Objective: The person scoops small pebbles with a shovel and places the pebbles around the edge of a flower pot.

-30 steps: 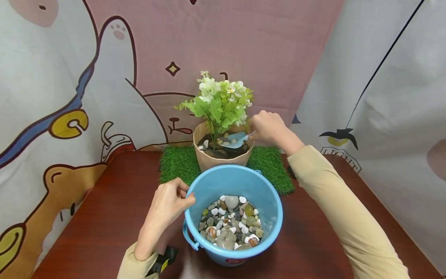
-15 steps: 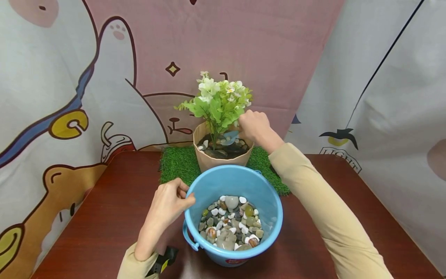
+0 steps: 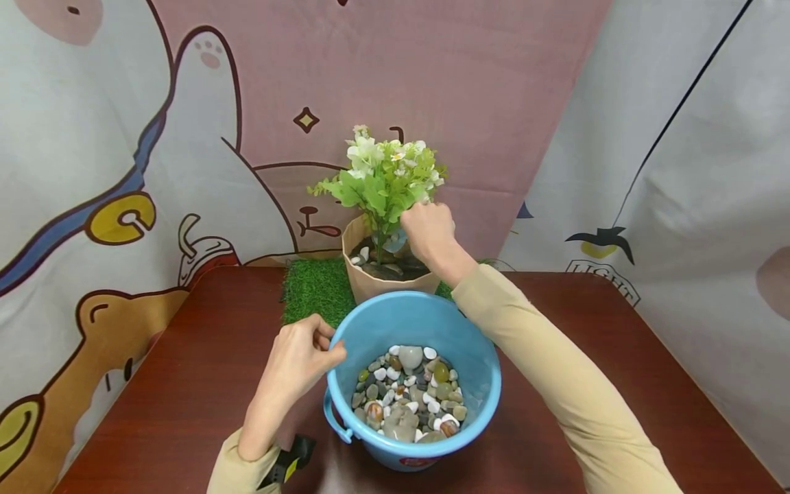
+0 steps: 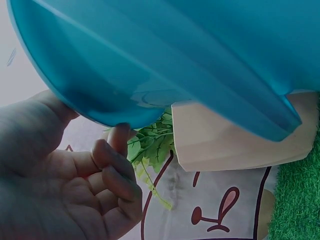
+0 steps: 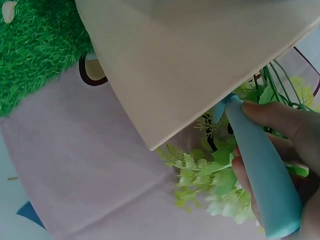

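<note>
My left hand pinches the left rim of a light blue bucket, thumb on the inner side. Mixed pebbles cover the bucket's floor: white, grey, brown and greenish. Behind it stands a beige faceted flowerpot with a white-flowered leafy plant, dark filling and some stones. Over this pot my right hand grips a small blue trowel by its handle. The trowel's blade, beside the stems, is mostly hidden by the hand in the head view and by the pot's rim in the right wrist view.
The flowerpot stands on an artificial grass mat at the back of the dark red-brown table. A bucket handle hangs at the left side. Printed cloth hangs close behind the pot.
My right hand has moved left across the pot with the trowel, from its right rim towards the stems. The blade has tilted and shows less; stones seen on it earlier are no longer visible there.
</note>
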`<state>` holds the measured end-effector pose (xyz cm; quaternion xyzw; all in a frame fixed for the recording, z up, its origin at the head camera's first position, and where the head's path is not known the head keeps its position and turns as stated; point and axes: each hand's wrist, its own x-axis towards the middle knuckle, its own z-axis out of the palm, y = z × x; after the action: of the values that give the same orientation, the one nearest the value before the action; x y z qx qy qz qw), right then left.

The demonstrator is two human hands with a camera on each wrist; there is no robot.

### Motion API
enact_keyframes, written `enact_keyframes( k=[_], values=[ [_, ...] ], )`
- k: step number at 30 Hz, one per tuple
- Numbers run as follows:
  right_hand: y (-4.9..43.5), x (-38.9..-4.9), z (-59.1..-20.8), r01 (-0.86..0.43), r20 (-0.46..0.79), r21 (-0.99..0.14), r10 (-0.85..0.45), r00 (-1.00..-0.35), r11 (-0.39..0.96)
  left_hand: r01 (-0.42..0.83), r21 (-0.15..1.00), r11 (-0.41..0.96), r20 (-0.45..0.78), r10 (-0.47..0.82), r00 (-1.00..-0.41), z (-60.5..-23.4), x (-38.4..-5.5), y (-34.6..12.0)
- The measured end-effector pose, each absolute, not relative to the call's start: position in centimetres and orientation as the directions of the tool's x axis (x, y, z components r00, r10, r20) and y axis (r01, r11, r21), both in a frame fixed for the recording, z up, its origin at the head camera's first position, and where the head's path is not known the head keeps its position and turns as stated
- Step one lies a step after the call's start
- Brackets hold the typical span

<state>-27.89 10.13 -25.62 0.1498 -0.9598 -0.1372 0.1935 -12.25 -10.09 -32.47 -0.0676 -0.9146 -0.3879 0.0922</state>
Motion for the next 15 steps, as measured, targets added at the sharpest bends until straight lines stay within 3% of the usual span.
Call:
enact_keyframes(
  k=[15],
  values=[
    [9.1,-26.8,-26.0,-0.210,0.404,0.481,-0.428,-0.809,0.851,0.195,0.694,0.693,0.222,0.051,-0.974,-32.5,-12.3,-10.1]
  ],
)
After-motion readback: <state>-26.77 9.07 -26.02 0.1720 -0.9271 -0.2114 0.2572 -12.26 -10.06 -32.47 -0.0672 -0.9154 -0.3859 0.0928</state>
